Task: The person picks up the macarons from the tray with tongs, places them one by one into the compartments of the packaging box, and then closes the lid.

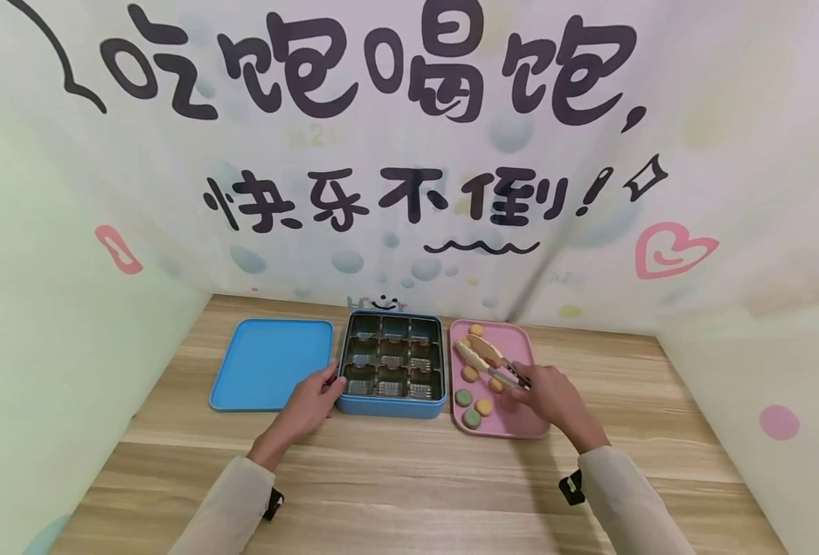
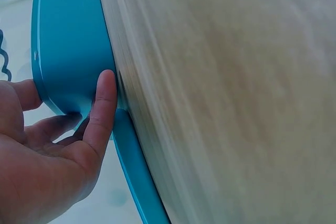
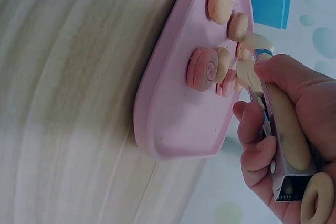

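Curled firmly, with the fingers [image 3: 259, 156] of the right hand [image 1: 553, 393], round the handles of pale-tipped tongs [image 1: 487, 353], with the thumb laid along one arm and a beige loop [image 3: 317, 198] at the rear end. Angled over the far left part of the pink tray [image 1: 516, 429], with tips slightly parted; impossible to tell from these views of any macaron caught between them. Strewn about that tray with macarons [image 1: 484, 407]: two in green near the near left corner, others in yellow and orange farther up, and one pink macaron [image 3: 202, 69] partly hidden from above by the right hand. Bent loosely in the left hand [image 1: 310, 397], half spread, astride the near left corner of the blue box [image 1: 391, 408], touching its wall, with one finger stretched low near the bench [image 1: 409, 482]. Fitted inside the box with a dark plastic insert [image 1: 394, 354] in three rows of three compartments. Set between the pink tray, just beside on the right, and a flat blue tray [image 1: 270, 362] on the left. Backed, beyond the bench, by a white wall [image 1: 575, 274] with large black lettering [image 1: 312, 69].
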Tool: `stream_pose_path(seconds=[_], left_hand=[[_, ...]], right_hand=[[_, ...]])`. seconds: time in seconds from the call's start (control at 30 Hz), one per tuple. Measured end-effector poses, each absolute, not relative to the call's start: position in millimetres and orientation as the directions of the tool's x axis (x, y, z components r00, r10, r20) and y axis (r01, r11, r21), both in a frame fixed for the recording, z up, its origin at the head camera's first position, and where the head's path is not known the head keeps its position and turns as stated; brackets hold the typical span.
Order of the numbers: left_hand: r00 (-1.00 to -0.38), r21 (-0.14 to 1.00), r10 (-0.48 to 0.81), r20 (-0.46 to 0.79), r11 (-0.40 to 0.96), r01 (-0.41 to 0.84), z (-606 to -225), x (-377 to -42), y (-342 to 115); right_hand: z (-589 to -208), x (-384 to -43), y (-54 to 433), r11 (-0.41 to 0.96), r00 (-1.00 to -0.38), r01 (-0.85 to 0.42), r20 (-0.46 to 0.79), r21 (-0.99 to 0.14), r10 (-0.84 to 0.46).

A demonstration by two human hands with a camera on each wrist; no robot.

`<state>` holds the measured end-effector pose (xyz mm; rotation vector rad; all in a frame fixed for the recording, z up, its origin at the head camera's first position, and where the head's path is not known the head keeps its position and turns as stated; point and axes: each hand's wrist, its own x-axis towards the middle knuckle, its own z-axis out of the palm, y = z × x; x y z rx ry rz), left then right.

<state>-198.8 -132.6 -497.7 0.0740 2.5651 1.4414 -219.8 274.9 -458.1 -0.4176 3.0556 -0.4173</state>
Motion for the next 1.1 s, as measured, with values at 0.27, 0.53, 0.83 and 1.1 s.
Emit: stream_pose_path(seconds=[0.27,0.53,0.83,1.1], left_hand=[[-0.98,0.85,0.137,-0.142,0.524,-0.05,-497.2,-197.9,-132.1],[-0.979,0.853,0.139,-0.146,0.519,-0.054,-495.5,-198.2,-131.9],[-0.98,0.853,0.136,-0.145,0.519,-0.055,-497.2,-198.1,-132.0],[-0.979,0.849,0.136,-0.149,0.526,-0.056,-498.0,-199.0,-132.4]], right_hand=[[-456.9,-217.8,275.0,0.922,-0.962,-0.265,0.014,-0.281,-0.272],[-455.4,-216.9,275.0,0.918,-0.967,-0.25,0.035,-0.309,-0.252],[-449.1,-216.9,266.6,0.9,-0.964,-0.266,0.09,-0.347,-0.25],[-440.9,-215.5,251.7,0.869,-0.956,-0.293,0.113,-0.398,-0.271]])
